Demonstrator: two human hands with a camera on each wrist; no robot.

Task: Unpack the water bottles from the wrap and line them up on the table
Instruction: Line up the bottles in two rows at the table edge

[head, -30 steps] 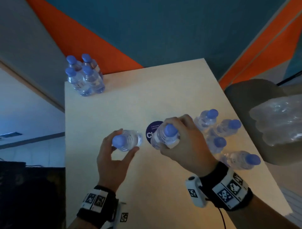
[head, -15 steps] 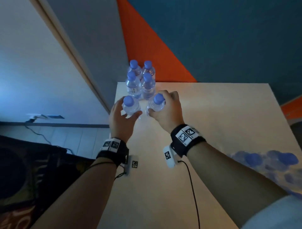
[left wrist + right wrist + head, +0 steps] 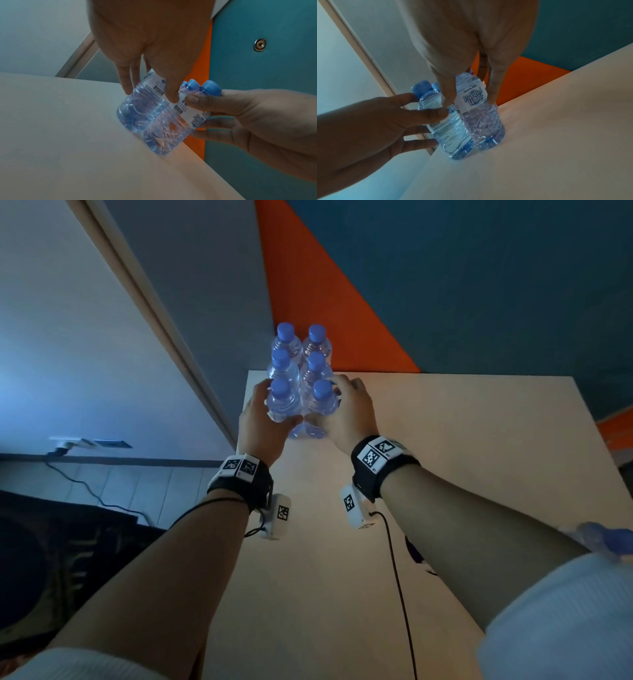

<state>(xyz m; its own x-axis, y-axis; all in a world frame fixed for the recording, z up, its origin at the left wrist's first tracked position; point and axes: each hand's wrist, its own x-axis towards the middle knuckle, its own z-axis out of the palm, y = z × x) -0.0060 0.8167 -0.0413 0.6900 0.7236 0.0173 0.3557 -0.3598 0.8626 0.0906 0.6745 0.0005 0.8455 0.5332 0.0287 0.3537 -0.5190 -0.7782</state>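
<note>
Six bottles are now grouped at the far left corner of the table (image 3: pixel 445 460), two columns of three, all upright with blue caps. Four of them (image 3: pixel 300 350) stand at the back untouched, and the nearest pair is in the person's grip. The left hand (image 3: pixel 262 422) has its thumb and fingers curled round the left front bottle (image 3: pixel 282 402), and the right hand (image 3: pixel 346 414) is wrapped the same way round the right front bottle (image 3: pixel 322 402). From the wrist views both bottles look like they're sitting on the tabletop, bases touching each other, right behind the table's left edge, so I'd say these two are basically placed and just need letting go.

As for what's left: there's a blurry patch of blue caps and clear plastic (image 3: pixel 603 537) cut off at the right edge of the head view, just past the right forearm. Probably more bottles waiting, but it's way too smeared to count them or to say if they're loose or wrapped. I can't spot the wrap itself anywhere. A dark purple shape (image 3: pixel 416 553) peeks out beside the forearm on the table, no clue what it is. Labels are readable only in the right wrist view ("Purified Water"). So more than halfway, I'd guess, not finished.
</note>
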